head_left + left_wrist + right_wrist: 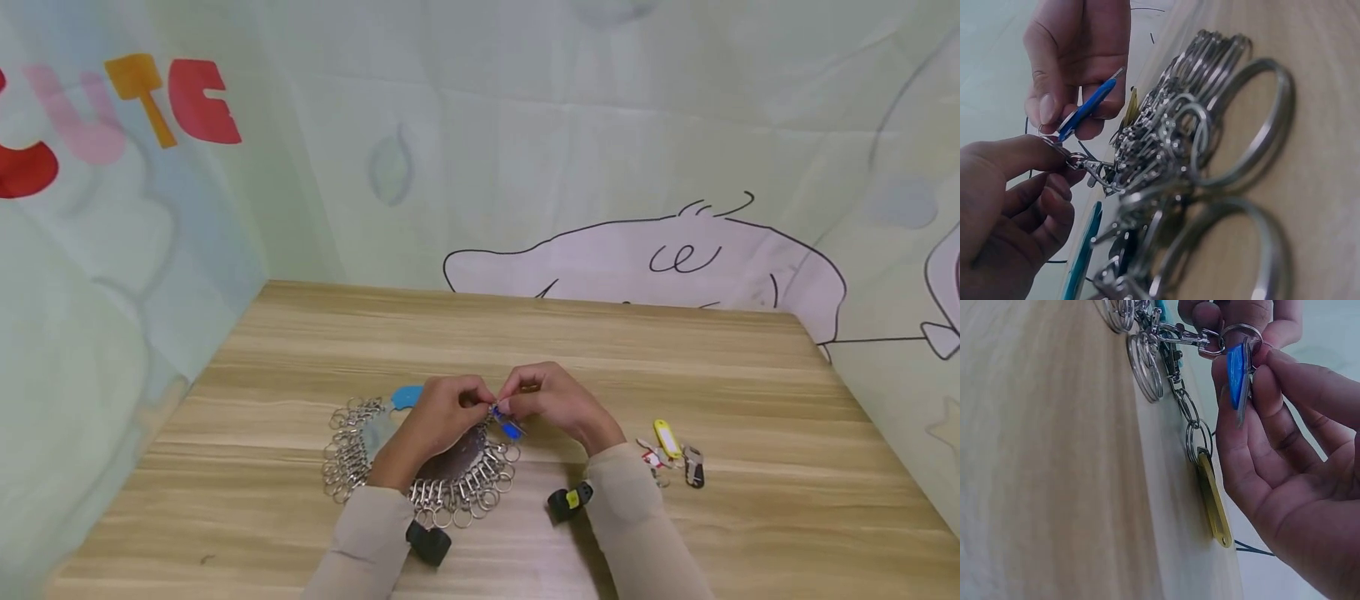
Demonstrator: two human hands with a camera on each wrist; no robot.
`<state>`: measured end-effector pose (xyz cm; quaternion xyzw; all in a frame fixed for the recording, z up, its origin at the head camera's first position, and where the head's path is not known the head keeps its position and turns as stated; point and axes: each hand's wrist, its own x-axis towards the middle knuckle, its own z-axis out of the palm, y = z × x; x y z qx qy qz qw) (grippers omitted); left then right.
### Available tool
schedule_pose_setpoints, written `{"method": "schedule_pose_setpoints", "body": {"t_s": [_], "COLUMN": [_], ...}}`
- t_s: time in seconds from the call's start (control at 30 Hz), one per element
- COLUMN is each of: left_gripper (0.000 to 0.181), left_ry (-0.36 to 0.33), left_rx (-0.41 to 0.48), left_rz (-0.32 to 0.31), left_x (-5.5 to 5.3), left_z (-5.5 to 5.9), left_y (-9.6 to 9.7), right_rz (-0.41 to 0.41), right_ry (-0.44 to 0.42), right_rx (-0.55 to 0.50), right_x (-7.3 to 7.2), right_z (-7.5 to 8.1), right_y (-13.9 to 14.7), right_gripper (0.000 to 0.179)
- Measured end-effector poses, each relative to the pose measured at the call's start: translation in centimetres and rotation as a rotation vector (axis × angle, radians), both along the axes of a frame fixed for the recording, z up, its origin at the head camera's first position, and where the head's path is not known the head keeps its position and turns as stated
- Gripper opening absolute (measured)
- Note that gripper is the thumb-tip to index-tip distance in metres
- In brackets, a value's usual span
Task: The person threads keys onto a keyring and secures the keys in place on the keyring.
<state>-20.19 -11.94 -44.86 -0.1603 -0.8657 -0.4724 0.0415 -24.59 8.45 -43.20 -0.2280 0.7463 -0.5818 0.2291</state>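
Both hands meet over the right side of a fan of swivel clasps with key rings laid around a dark disc. My left hand pinches a key ring joined to one swivel clasp. My right hand pinches the same ring from the other side with thumb and index finger. From this ring hang a blue key tag and a flat silver piece, seen edge-on. The blue key tag tilts beside the right fingers in the left wrist view.
On the table at right lie a yellow key tag, a small red-and-white piece and a black-and-silver piece. A blue piece is behind the left hand. Another yellow tag hangs from linked rings.
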Motion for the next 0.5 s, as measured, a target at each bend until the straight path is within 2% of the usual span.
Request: {"method": "schedule_pose_setpoints", "body": {"t_s": [0.23, 0.5], "left_gripper": [0.016, 0.009], "left_ry": [0.021, -0.011], "left_rx": [0.007, -0.011], "left_rz": [-0.01, 0.013], "left_x": [-0.03, -0.01], "left_z": [0.14, 0.11], "left_y": [-0.06, -0.23], "right_rz": [0.007, -0.02], "right_ry": [0.022, 0.01], "right_rx": [0.015, 0.015], "right_x": [0.13, 0.14], "right_z": [0.25, 0.23], "right_y": [-0.36, -0.23], "right_gripper": [0.004, 0.004]}}
